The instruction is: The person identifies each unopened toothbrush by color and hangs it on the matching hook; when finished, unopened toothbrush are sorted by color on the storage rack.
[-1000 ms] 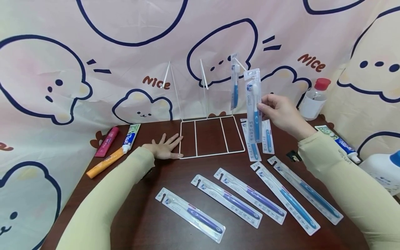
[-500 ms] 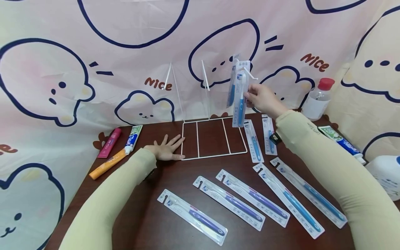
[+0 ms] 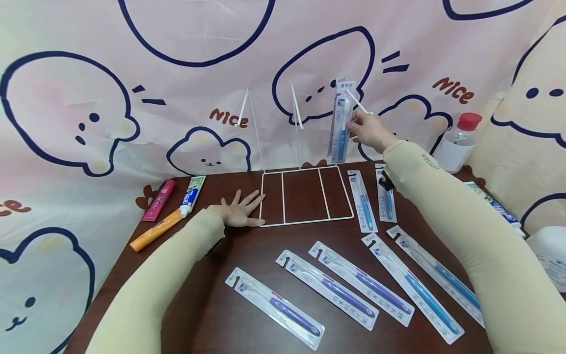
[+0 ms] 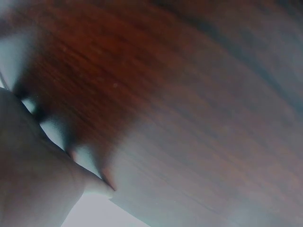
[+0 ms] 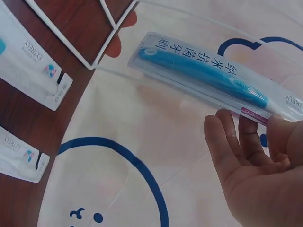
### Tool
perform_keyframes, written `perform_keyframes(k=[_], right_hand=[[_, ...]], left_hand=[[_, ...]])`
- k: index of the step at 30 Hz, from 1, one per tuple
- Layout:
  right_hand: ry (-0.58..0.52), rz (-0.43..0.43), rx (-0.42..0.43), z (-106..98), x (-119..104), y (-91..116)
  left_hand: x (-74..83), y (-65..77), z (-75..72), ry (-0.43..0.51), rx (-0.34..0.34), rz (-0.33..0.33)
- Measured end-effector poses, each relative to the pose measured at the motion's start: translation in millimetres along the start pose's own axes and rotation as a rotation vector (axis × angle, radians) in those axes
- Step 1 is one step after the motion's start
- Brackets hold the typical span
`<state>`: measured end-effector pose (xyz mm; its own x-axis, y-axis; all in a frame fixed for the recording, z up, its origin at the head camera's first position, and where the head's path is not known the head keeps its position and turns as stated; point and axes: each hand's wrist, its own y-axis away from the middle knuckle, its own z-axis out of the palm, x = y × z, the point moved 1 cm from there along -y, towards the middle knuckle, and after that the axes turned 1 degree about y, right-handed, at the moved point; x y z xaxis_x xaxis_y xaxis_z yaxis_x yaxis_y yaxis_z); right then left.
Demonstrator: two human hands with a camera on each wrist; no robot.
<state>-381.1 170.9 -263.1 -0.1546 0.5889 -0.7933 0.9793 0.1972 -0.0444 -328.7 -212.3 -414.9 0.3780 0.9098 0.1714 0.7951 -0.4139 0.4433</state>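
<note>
My right hand (image 3: 370, 131) pinches the edge of a blue packaged toothbrush (image 3: 343, 125) between thumb and fingers. That package hangs upright on the right-hand hook (image 3: 361, 104) of a white wire rack (image 3: 283, 196), in front of another packaged toothbrush (image 3: 332, 135) that it mostly covers. In the right wrist view the blue handle of the toothbrush (image 5: 203, 78) shows through clear plastic, with the thumb at its edge. My left hand (image 3: 239, 214) rests on the table with fingers spread, at the left side of the rack's base. Only part of the left hand (image 4: 38, 175) shows in the left wrist view.
Two blue packaged toothbrushes, one nearer the rack (image 3: 363, 204), lie at its right. Several more, purple (image 3: 283, 309) and blue (image 3: 413, 287), lie in front. Toothpaste tubes (image 3: 187, 196) lie left. At right stand a red-capped bottle (image 3: 457, 145) and a white bottle (image 3: 550, 255).
My right hand has carried the packaged toothbrush left and back along the right-hand hook, up against the one hanging there. My left hand has stayed in place beside the rack.
</note>
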Motion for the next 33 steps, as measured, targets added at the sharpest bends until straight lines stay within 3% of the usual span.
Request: perform_keyframes(k=[14, 23, 33], right_hand=[[0.001, 0.0, -0.01, -8, 4, 3], [0.044, 0.036, 0.005, -14, 25, 11], [0.454, 0.333, -0.157, -10, 88, 49]], left_hand=[[-2.6, 3.6, -1.7, 0.004, 0.004, -0.008], [-3.6, 3.6, 1.5, 0.003, 0.009, -0.007], [-0.1, -0.2, 0.8, -0.012, 0.003, -0.009]])
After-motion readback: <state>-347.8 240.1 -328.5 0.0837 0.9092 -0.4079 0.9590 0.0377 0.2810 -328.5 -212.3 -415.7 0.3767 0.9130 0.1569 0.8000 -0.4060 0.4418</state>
